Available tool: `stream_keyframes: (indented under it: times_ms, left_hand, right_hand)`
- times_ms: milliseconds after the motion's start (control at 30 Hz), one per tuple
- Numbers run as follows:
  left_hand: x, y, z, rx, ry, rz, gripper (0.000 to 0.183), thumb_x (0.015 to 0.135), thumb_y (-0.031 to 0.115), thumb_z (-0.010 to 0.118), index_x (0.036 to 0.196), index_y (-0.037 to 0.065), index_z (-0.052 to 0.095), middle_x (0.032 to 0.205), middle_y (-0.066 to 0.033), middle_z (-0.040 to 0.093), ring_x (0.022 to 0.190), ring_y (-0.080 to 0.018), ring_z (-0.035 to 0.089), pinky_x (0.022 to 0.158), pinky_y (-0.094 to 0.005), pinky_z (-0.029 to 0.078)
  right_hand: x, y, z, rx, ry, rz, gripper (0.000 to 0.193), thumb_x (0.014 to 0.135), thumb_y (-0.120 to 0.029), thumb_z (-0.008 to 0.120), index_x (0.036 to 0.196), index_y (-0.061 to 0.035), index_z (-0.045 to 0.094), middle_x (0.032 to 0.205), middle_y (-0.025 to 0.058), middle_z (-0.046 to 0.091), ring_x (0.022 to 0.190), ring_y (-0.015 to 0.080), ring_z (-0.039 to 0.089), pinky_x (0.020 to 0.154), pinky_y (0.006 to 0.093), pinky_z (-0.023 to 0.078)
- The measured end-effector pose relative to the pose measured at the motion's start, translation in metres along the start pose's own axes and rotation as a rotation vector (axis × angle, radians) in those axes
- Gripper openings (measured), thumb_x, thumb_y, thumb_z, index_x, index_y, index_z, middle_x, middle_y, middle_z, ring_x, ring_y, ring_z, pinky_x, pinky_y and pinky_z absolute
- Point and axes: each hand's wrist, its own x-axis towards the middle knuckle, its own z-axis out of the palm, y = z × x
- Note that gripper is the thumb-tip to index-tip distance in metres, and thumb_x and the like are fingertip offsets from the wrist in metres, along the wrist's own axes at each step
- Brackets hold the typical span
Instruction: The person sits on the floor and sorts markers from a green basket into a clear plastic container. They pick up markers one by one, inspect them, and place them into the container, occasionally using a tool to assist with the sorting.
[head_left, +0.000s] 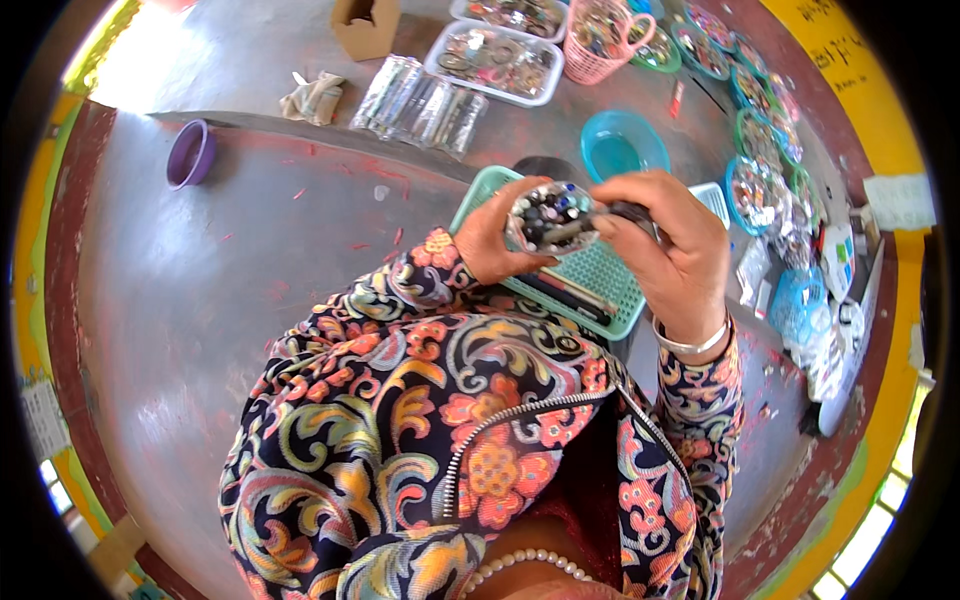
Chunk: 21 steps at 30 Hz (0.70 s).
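Observation:
My left hand [488, 238] is wrapped round a clear cup [514, 228] packed with upright pens [562, 212], their ends facing up. At the cup's right rim, my right hand [678, 245] pinches a dark pen [628, 211] between thumb and fingers. That pen lies slantwise across the cup's mouth; whether more than one is in the hand I cannot tell. Below both hands sits a mint-green mesh basket [628, 285], with several dark and light pens [570, 297] lying along its near side. The left hand and cup hide part of the basket.
A teal basin [625, 150] stands beyond my right hand. Further back are silver packets [420, 108], a crumpled cloth [314, 98], a cardboard box [364, 30], white trays [552, 90] and a pink basket [590, 62]. A purple bowl [190, 156] is far left; filled baskets [740, 200] line the right.

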Motion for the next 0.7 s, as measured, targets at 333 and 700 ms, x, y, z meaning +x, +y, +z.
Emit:
stream_keyframes:
  times_ms: [333,700]
  left_hand:
    - [0.002,0.012,-0.007,0.087,-0.021,-0.108,0.081,0.072,0.009,0.080,0.138,0.003,0.033,0.125,-0.0096,0.055,0.113,-0.0158,0.056,0.098,-0.0327,0.045]
    - [0.017,0.025,-0.021,-0.737,0.145,0.073,0.077,0.073,-0.002,0.076,0.137,0.002,0.034,0.125,-0.0088,0.056,0.113,-0.0167,0.055,0.096,-0.0356,0.046]
  right_hand:
    - [-0.034,0.047,-0.016,0.727,0.590,0.040,0.022,0.094,-0.019,0.056,0.101,0.0019,0.058,0.091,0.0111,0.060,0.074,0.0153,0.058,0.063,0.0252,0.048]
    - [-0.115,0.128,0.034,1.010,0.509,0.629,0.019,0.094,-0.020,0.059,0.099,-0.0020,0.062,0.086,0.0052,0.063,0.067,0.0118,0.057,0.061,0.0236,0.045]
